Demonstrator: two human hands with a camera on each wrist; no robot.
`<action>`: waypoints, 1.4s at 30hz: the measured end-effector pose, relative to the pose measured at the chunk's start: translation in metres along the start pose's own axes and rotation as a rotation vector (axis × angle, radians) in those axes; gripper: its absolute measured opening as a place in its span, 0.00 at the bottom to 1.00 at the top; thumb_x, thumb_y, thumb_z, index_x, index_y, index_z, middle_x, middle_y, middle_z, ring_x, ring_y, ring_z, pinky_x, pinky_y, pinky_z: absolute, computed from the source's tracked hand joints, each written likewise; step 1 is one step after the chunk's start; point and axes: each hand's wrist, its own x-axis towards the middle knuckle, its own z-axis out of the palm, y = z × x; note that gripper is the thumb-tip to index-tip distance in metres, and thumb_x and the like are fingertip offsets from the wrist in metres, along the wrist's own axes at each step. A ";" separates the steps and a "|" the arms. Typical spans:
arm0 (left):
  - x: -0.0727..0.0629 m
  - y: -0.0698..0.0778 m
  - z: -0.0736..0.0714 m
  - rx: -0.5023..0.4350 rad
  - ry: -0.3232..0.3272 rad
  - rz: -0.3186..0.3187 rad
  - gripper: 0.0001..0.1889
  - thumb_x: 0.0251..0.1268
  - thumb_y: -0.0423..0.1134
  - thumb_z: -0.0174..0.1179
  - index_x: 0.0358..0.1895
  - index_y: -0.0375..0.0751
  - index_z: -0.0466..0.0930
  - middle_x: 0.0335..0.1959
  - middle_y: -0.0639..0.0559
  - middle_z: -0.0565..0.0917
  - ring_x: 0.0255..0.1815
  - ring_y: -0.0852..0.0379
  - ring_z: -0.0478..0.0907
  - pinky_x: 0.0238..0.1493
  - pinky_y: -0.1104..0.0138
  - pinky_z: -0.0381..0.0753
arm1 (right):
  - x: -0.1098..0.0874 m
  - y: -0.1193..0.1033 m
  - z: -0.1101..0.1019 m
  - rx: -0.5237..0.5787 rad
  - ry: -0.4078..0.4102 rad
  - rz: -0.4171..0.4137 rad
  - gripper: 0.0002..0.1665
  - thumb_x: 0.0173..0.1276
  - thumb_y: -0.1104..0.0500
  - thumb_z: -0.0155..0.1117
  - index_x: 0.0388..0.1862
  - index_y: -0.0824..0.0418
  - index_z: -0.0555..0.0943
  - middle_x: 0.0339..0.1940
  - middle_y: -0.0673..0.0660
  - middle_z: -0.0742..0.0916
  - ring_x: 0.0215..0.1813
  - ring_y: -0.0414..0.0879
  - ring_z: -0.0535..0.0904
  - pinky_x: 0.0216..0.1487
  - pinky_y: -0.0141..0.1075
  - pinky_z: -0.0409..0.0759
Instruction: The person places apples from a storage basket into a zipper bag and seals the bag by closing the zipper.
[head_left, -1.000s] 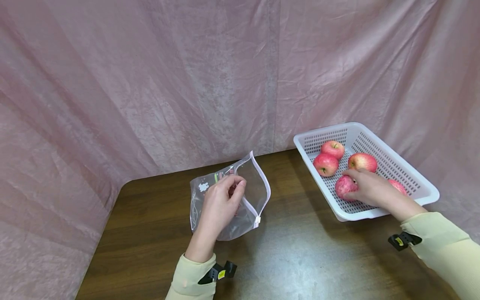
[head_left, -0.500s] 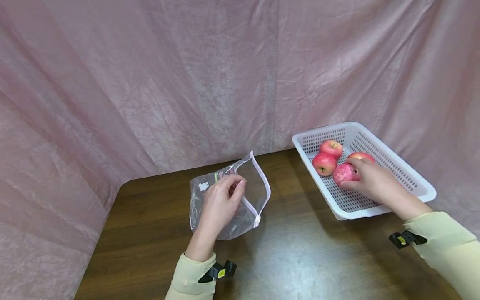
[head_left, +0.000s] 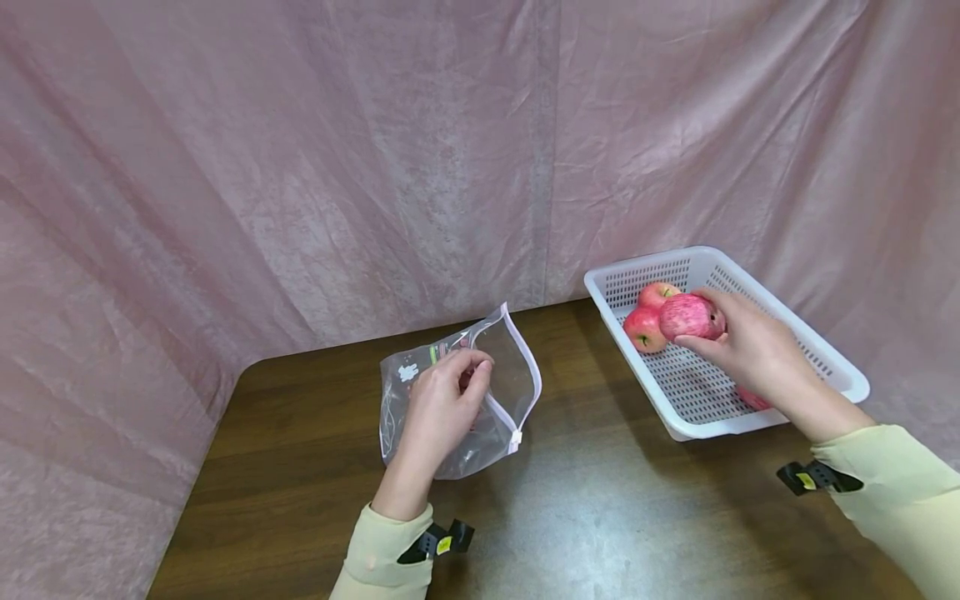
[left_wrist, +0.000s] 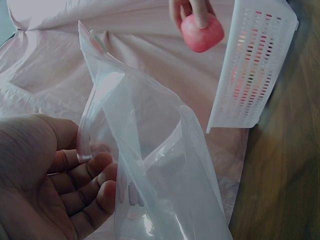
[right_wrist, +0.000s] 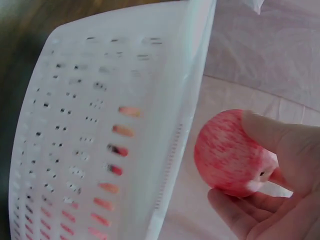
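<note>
My left hand [head_left: 444,406] pinches the rim of a clear zip bag [head_left: 480,446] between thumb and fingers. The bag's mouth gapes toward the right, and its white slider [head_left: 515,438] sits at the near corner. In the right wrist view, my right hand [right_wrist: 287,172] grips a red streaked apple [right_wrist: 230,152] with thumb on one side and fingers on the other. That apple is lifted above the white plastic basket [head_left: 658,404]. Behind it in the head view, two apples, one of them a red apple [head_left: 643,331], lie in the basket. Another apple [head_left: 752,398] is partly hidden under my right hand.
The basket stands at the right of a dark wooden table [head_left: 300,467], close to a pink curtain [head_left: 420,167] that hangs along the back and sides. Table surface lies between bag and basket.
My right hand has taken hold of the streaked apple and raised it up and away from the basket floor. The left hand and the bag have stayed where they were.
</note>
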 end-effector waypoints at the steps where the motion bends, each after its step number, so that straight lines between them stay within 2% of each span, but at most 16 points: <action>1: 0.000 0.000 0.000 0.000 0.000 0.000 0.06 0.81 0.39 0.66 0.49 0.46 0.92 0.36 0.56 0.85 0.33 0.57 0.79 0.35 0.61 0.81 | 0.000 -0.002 -0.001 0.006 0.018 -0.004 0.48 0.64 0.51 0.88 0.76 0.66 0.75 0.59 0.70 0.84 0.51 0.63 0.81 0.47 0.59 0.80; 4: 0.000 0.000 0.000 -0.001 0.001 0.001 0.06 0.81 0.39 0.66 0.49 0.46 0.92 0.36 0.56 0.85 0.33 0.57 0.79 0.35 0.61 0.81 | -0.001 -0.009 -0.002 0.042 0.051 -0.009 0.47 0.64 0.51 0.88 0.77 0.64 0.75 0.61 0.69 0.83 0.53 0.62 0.80 0.48 0.57 0.80; 5: 0.000 0.000 0.000 -0.002 0.001 0.001 0.06 0.81 0.39 0.66 0.49 0.46 0.92 0.36 0.56 0.85 0.33 0.57 0.79 0.35 0.60 0.81 | -0.001 -0.011 -0.002 0.057 0.058 -0.007 0.47 0.65 0.51 0.87 0.77 0.63 0.75 0.62 0.68 0.82 0.54 0.62 0.81 0.49 0.53 0.80; 8: 0.000 0.000 0.000 -0.004 0.002 0.001 0.06 0.81 0.39 0.66 0.49 0.45 0.92 0.36 0.56 0.85 0.33 0.57 0.79 0.34 0.61 0.81 | -0.001 -0.018 -0.003 0.123 0.071 0.003 0.46 0.66 0.52 0.87 0.78 0.61 0.76 0.64 0.67 0.80 0.56 0.63 0.82 0.50 0.32 0.79; 10: -0.001 0.000 0.000 -0.003 0.003 0.001 0.06 0.81 0.39 0.66 0.49 0.45 0.92 0.36 0.56 0.85 0.33 0.57 0.79 0.34 0.61 0.81 | -0.001 -0.023 -0.003 0.170 0.079 0.004 0.45 0.66 0.53 0.87 0.78 0.61 0.76 0.64 0.67 0.80 0.57 0.64 0.83 0.48 0.18 0.74; 12: -0.001 0.000 0.000 0.000 0.003 -0.001 0.06 0.81 0.39 0.66 0.49 0.45 0.92 0.36 0.56 0.85 0.33 0.57 0.79 0.34 0.61 0.81 | 0.000 -0.027 -0.002 0.214 0.086 0.004 0.46 0.65 0.55 0.88 0.78 0.61 0.76 0.64 0.68 0.79 0.58 0.66 0.84 0.47 0.11 0.69; 17: 0.000 0.001 -0.001 -0.002 0.002 -0.006 0.07 0.81 0.38 0.65 0.49 0.44 0.92 0.36 0.55 0.85 0.33 0.57 0.79 0.35 0.60 0.81 | -0.001 -0.038 0.000 0.284 0.105 0.003 0.46 0.64 0.57 0.88 0.78 0.61 0.76 0.64 0.67 0.79 0.58 0.67 0.86 0.47 0.11 0.71; 23: 0.000 0.001 -0.002 -0.005 0.000 -0.008 0.07 0.81 0.38 0.65 0.50 0.43 0.92 0.36 0.56 0.85 0.32 0.57 0.79 0.33 0.61 0.80 | 0.001 -0.051 0.003 0.374 0.119 0.000 0.46 0.63 0.60 0.88 0.77 0.61 0.77 0.62 0.64 0.80 0.57 0.61 0.86 0.48 0.15 0.78; 30: -0.001 0.001 -0.001 -0.008 -0.009 -0.011 0.08 0.81 0.38 0.65 0.51 0.43 0.92 0.35 0.56 0.84 0.29 0.59 0.78 0.30 0.62 0.80 | 0.000 -0.064 0.005 0.512 0.057 0.055 0.47 0.67 0.57 0.86 0.81 0.57 0.73 0.68 0.63 0.77 0.68 0.66 0.84 0.49 0.19 0.81; 33: -0.001 0.001 -0.001 -0.007 -0.009 -0.013 0.08 0.81 0.38 0.65 0.51 0.43 0.92 0.35 0.56 0.84 0.29 0.59 0.78 0.30 0.62 0.80 | 0.000 -0.071 0.007 0.606 0.033 0.075 0.46 0.69 0.58 0.85 0.82 0.56 0.72 0.70 0.61 0.77 0.69 0.57 0.85 0.49 0.25 0.85; 36: -0.001 0.001 -0.001 -0.007 -0.010 -0.015 0.08 0.81 0.38 0.65 0.51 0.43 0.92 0.35 0.56 0.84 0.29 0.59 0.78 0.30 0.62 0.80 | 0.001 -0.079 0.012 0.691 0.002 0.083 0.44 0.72 0.59 0.82 0.82 0.56 0.70 0.70 0.61 0.80 0.64 0.42 0.86 0.51 0.28 0.86; 38: -0.001 0.002 -0.002 -0.007 -0.012 -0.018 0.07 0.81 0.37 0.64 0.51 0.44 0.92 0.34 0.57 0.84 0.28 0.60 0.78 0.29 0.62 0.80 | 0.002 -0.084 0.016 0.732 -0.017 0.080 0.43 0.73 0.60 0.81 0.82 0.56 0.70 0.70 0.61 0.81 0.60 0.36 0.85 0.53 0.28 0.86; 42: -0.001 0.002 -0.001 -0.009 -0.013 -0.021 0.07 0.81 0.37 0.64 0.51 0.46 0.91 0.33 0.57 0.83 0.25 0.61 0.78 0.28 0.62 0.79 | 0.006 -0.095 0.026 0.751 -0.029 0.046 0.41 0.73 0.61 0.80 0.81 0.57 0.73 0.71 0.58 0.79 0.60 0.36 0.85 0.56 0.26 0.83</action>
